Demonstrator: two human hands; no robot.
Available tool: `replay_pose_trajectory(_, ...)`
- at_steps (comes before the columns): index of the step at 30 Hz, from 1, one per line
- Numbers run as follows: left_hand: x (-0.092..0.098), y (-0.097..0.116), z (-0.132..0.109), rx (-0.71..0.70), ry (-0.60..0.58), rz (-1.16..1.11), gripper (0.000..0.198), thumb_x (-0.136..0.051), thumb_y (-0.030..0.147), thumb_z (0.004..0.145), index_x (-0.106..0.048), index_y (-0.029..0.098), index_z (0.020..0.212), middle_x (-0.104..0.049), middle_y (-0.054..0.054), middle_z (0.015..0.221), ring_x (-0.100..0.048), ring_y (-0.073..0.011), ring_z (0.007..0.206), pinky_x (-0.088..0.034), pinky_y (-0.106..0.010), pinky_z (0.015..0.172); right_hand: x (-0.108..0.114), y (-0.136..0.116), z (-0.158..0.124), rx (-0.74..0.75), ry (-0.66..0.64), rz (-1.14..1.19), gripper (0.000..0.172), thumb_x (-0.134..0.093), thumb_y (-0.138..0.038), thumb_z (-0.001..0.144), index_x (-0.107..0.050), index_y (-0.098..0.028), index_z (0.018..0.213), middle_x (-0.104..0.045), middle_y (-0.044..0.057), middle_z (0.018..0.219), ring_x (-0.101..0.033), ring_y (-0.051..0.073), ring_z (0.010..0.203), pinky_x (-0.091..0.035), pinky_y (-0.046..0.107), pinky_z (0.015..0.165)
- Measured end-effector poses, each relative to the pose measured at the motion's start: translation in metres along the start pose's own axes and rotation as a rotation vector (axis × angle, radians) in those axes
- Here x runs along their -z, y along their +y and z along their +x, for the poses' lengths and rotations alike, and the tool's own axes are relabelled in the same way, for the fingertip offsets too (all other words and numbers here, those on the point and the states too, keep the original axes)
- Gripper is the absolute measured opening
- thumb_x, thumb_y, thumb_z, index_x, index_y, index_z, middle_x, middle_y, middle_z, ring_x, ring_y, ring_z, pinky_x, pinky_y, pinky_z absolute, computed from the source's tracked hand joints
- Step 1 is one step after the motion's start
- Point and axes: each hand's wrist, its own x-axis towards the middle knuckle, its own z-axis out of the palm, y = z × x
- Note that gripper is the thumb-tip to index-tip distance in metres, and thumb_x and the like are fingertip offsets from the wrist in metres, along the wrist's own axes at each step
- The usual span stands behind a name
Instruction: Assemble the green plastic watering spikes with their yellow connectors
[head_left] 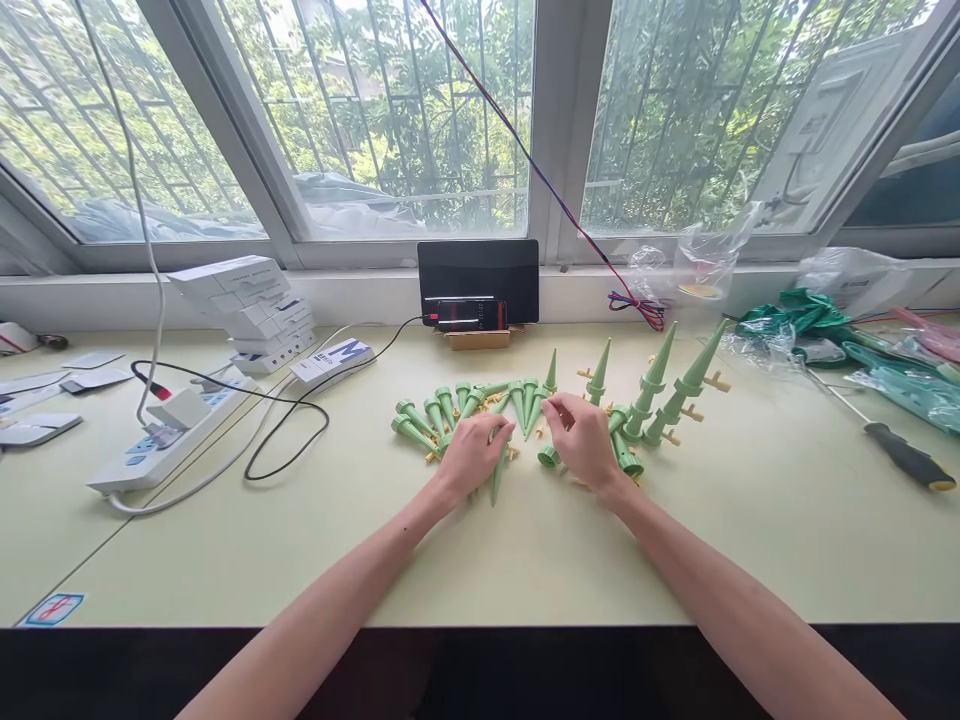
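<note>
Several green plastic cone spikes [439, 412] with small tan valve pieces lie fanned out on the pale green table [480, 560]. My left hand [471, 455] rests curled over one green spike [498, 478] that points toward me. My right hand [583, 437] is curled over other spikes, its fingertips pinched at one lying spike [537, 412] near the middle. Three taller stacked spikes [679, 395] lean to the right of my right hand.
A black tablet with a phone on a stand [478, 285] is at the back. A white power strip [169, 430], black cable and stacked white boxes [247, 305] sit left. A screwdriver [904, 458] and plastic bags [802, 325] lie right.
</note>
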Motion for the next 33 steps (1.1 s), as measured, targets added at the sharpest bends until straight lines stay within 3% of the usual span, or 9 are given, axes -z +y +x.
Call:
replay_pose_trajectory(9, 0.001, 0.004, -0.001, 0.073, -0.002, -0.054, 0.030, -0.051, 0.040, 0.092, -0.066, 0.018, 0.077, -0.066, 0.000, 0.071, -0.045, -0.0109, 0.049, -0.036, -0.026, 0.057, 0.000, 0.003, 0.000, 0.046, -0.019, -0.053, 0.022, -0.049, -0.024, 0.094, -0.059, -0.018, 0.075, -0.058, -0.001, 0.065, -0.048, 0.013, 0.056, -0.039, 0.026, 0.059)
replay_pose_trajectory(16, 0.014, 0.003, 0.007, 0.136, 0.186, -0.194, 0.029, -0.051, 0.042, 0.091, -0.064, 0.018, 0.080, -0.066, 0.000, 0.078, -0.037, -0.0069, 0.041, -0.034, -0.025, 0.047, 0.001, 0.006, 0.000, 0.015, -0.141, -0.109, 0.020, -0.048, -0.017, 0.092, -0.061, -0.018, 0.077, -0.060, 0.002, 0.073, -0.053, 0.016, 0.065, -0.041, 0.027, 0.064)
replay_pose_trajectory(21, 0.014, -0.003, 0.010, 0.220, 0.206, -0.360, 0.027, -0.057, 0.043, 0.087, -0.064, 0.018, 0.078, -0.063, -0.001, 0.071, -0.056, -0.0120, 0.053, -0.038, -0.022, 0.046, 0.000, 0.012, 0.002, 0.030, -0.218, -0.088, 0.023, -0.047, -0.013, 0.091, -0.066, -0.017, 0.078, -0.062, 0.004, 0.075, -0.055, 0.017, 0.070, -0.042, 0.028, 0.066)
replay_pose_trajectory(26, 0.013, -0.001, 0.009, 0.162, 0.190, -0.366, 0.030, -0.055, 0.045, 0.088, -0.064, 0.018, 0.080, -0.061, -0.001, 0.067, -0.055, -0.0120, 0.051, -0.037, -0.022, 0.044, -0.003, 0.018, 0.003, -0.002, -0.299, -0.112, 0.023, -0.051, -0.008, 0.088, -0.073, -0.015, 0.088, -0.067, 0.007, 0.086, -0.059, 0.017, 0.074, -0.046, 0.028, 0.071)
replay_pose_trajectory(33, 0.010, 0.002, 0.006, 0.061, 0.136, -0.282, 0.029, -0.051, 0.043, 0.091, -0.061, 0.019, 0.079, -0.049, 0.003, 0.057, -0.041, -0.0096, 0.045, -0.030, -0.023, 0.045, -0.004, 0.019, 0.004, 0.000, -0.361, -0.122, 0.027, -0.052, -0.002, 0.084, -0.076, -0.014, 0.086, -0.070, 0.008, 0.086, -0.063, 0.018, 0.079, -0.049, 0.030, 0.075)
